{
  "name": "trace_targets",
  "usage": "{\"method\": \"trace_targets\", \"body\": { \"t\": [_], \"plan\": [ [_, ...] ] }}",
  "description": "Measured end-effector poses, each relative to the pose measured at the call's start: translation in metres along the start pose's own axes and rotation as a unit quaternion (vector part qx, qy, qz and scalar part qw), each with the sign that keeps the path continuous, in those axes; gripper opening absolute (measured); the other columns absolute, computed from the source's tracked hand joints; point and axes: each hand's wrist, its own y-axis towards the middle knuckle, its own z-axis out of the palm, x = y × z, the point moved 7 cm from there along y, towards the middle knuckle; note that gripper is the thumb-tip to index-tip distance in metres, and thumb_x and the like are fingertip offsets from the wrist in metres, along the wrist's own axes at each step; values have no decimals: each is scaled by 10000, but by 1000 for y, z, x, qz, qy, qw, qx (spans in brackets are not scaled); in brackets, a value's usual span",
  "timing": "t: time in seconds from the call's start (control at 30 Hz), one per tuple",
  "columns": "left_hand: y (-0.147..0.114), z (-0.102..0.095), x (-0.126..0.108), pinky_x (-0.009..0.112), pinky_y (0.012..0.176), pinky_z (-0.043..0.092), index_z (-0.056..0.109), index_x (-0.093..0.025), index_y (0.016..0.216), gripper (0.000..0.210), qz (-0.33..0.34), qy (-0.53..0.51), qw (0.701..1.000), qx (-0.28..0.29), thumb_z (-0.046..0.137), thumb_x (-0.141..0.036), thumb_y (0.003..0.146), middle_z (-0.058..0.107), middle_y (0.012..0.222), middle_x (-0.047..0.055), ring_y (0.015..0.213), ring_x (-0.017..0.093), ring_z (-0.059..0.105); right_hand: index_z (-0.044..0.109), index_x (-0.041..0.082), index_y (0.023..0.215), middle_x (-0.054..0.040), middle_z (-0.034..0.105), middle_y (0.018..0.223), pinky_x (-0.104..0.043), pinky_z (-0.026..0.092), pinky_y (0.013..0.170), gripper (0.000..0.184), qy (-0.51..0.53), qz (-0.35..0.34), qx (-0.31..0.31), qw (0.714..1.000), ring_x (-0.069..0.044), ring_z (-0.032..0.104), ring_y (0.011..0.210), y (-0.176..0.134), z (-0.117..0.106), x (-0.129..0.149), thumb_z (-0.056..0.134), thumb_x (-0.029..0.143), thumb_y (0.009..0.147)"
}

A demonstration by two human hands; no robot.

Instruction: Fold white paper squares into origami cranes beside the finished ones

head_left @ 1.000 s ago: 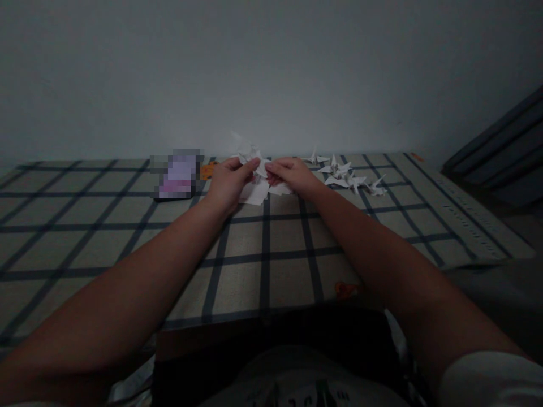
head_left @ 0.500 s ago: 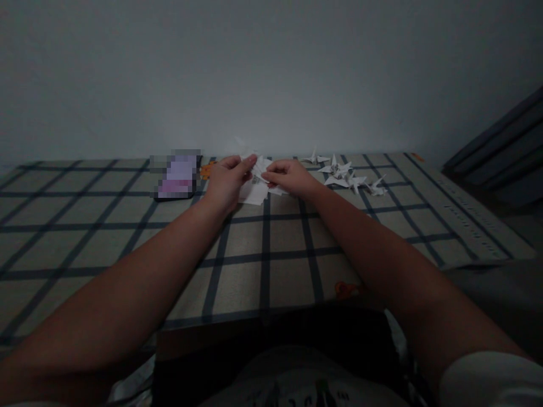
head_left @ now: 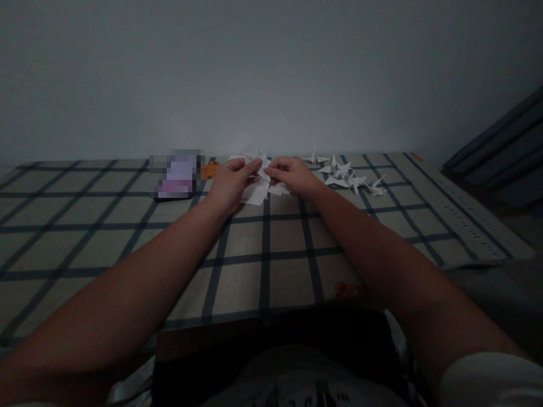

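Between my two hands is a small piece of folded white paper [head_left: 263, 172], pinched from both sides. My left hand [head_left: 232, 180] grips its left part with thumb and fingers. My right hand [head_left: 291, 174] pinches its right part with closed fingertips. The exact folds are partly hidden by the fingers and dim in the low light. Loose white paper sheets [head_left: 253, 195] lie on the cloth just beneath and in front of the hands. To the right of my right hand stand several white origami cranes [head_left: 339, 174].
A phone [head_left: 178, 176] with a blurred screen lies left of my hands. The table bears a checked tablecloth [head_left: 284, 277] with orange printed figures [head_left: 347, 289]. A plain wall [head_left: 271, 73] rises directly behind the table. At the far right is a dark slatted object [head_left: 504, 147].
The folded paper has turned and dipped slightly between my fingers. My fingertips have shifted a little on it. The cranes, the phone and the loose sheets stay where they were.
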Motion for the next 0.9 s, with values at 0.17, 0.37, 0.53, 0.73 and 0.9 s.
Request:
{"method": "trace_targets", "body": {
  "t": [0.17,0.37,0.53,0.73,0.9],
  "plan": [
    [0,0,0,233,689,503,702,-159,731,240,2,20,1000,6,844,-352,738,681,739,14,666,104,608,614,156,743,15,614,648,-235,496,662,236,29,11,-3,1000,-97,576,626,1,2,-4,630,290,937],
    [-2,-1,1,219,639,474,716,-170,744,290,-5,41,999,-5,867,-416,714,670,720,3,648,102,587,601,147,727,15,603,652,-228,477,662,237,9,9,9,1000,-94,568,638,0,3,0,669,264,921],
    [-2,-2,-1,210,556,406,693,-169,691,307,-4,63,998,8,874,-417,699,608,637,-11,585,97,534,573,154,715,24,590,628,-222,450,625,263,10,13,24,1000,-89,555,611,-3,7,2,658,277,930],
    [-3,0,-3,213,614,442,647,-172,662,367,-5,69,998,2,859,-468,706,592,662,-16,620,97,542,527,169,705,48,542,604,-225,412,609,255,-12,-3,28,1000,-83,507,588,-2,8,6,661,233,913],
    [3,-8,-5,209,569,413,681,-182,698,354,33,60,997,-32,841,-496,729,579,640,-23,570,86,489,510,173,697,49,520,614,-233,392,614,254,-39,0,44,998,-88,484,597,-3,11,4,659,219,896]
  ]
}}
